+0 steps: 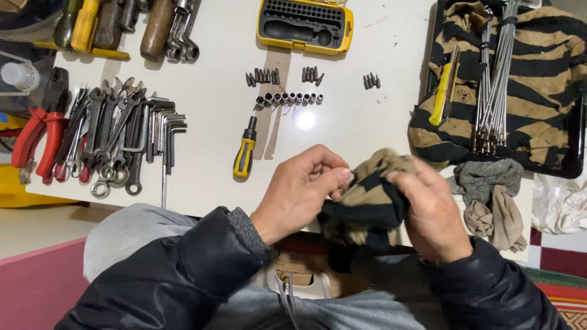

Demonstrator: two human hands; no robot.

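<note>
A: Where is the striped cloth (367,195) now?

B: It is between both hands, above the near edge of the white tabletop (208,122). The left hand (299,192) pinches its left side, with thumb and fingers closed on the fabric. The right hand (431,211) has its grip closed around the right side, so the cloth lies sideways from one hand to the other.

A: Which hand is nearer to the tools?

B: The left one. The yellow screwdriver (244,150) lies just beyond it, with its long axis pointing away from the person. The row of small sockets (288,98) is farther up.

A: And the right side?

B: The grey rag (489,183) lies near the right hand. Behind it is a black tray (575,165) with a second striped cloth and a bundle of metal rods (495,79).
</note>
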